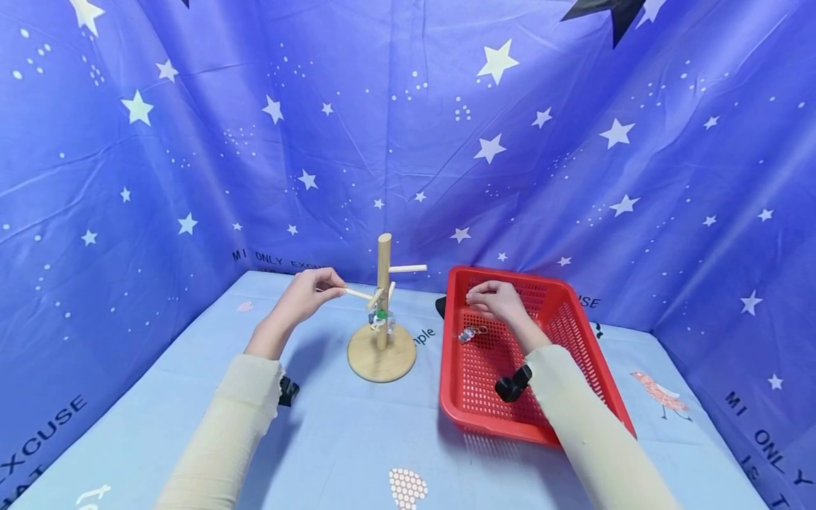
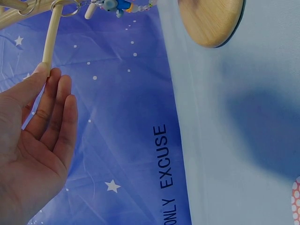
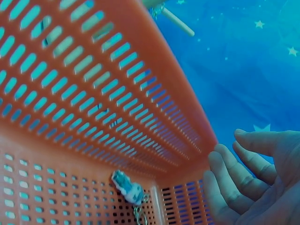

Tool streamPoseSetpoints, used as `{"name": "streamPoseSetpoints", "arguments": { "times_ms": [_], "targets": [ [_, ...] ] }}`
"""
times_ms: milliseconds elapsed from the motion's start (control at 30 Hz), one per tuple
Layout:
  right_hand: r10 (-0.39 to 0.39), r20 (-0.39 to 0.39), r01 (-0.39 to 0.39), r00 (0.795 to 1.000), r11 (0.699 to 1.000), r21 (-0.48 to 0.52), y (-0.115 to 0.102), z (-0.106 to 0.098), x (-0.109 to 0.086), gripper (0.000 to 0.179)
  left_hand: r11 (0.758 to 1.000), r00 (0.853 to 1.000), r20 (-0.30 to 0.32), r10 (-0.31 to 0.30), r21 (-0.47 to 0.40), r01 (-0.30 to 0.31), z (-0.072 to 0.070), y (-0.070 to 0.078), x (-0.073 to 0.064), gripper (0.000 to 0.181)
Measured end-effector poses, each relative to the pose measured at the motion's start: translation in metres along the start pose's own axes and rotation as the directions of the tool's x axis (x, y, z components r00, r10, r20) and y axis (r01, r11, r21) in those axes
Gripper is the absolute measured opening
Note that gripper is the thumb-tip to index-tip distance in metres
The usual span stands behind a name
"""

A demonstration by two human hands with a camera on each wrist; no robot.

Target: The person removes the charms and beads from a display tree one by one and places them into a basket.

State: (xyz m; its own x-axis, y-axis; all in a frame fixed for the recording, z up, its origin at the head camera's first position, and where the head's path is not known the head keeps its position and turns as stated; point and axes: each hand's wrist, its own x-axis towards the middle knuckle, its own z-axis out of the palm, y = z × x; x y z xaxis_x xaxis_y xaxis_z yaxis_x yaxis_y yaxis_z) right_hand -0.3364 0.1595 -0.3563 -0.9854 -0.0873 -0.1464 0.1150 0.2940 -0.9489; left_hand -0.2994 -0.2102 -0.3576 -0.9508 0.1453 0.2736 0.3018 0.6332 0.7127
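A wooden peg stand (image 1: 384,263) with a round base stands on the table. My left hand (image 1: 303,295) pinches the tip of one of its pegs (image 2: 52,37) between thumb and fingers. Small charm keychains (image 1: 381,320) hang by their rings close to the post; a blue figure (image 2: 110,5) on one shows in the left wrist view. Over the red basket (image 1: 450,354), my right hand (image 1: 500,303) has loosely bent fingers and nothing between them. Below it, inside the basket, lies a keychain with a small figure (image 3: 127,187) and a metal ring.
The basket's raised, slotted walls stand right of the peg stand, with a gap of table between them. Another peg (image 1: 408,268) juts out toward the basket. A blue starry cloth (image 1: 382,127) hangs behind the table (image 1: 344,439).
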Motion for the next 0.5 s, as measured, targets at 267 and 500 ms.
{"name": "streamPoseSetpoints", "arguments": {
  "times_ms": [267, 500],
  "targets": [
    [-0.024, 0.029, 0.024, 0.999, 1.000, 0.017, -0.006, 0.009, -0.004, 0.030, 1.000, 1.000, 0.011, -0.007, -0.009, 0.007, -0.001, 0.001, -0.001, 0.005],
    [-0.037, 0.028, 0.038, 0.999, 0.998, -0.040, -0.012, 0.017, -0.007, 0.031, 1.000, 1.000, 0.013, -0.014, -0.010, 0.015, -0.001, 0.002, -0.001, 0.004]
  ]
}}
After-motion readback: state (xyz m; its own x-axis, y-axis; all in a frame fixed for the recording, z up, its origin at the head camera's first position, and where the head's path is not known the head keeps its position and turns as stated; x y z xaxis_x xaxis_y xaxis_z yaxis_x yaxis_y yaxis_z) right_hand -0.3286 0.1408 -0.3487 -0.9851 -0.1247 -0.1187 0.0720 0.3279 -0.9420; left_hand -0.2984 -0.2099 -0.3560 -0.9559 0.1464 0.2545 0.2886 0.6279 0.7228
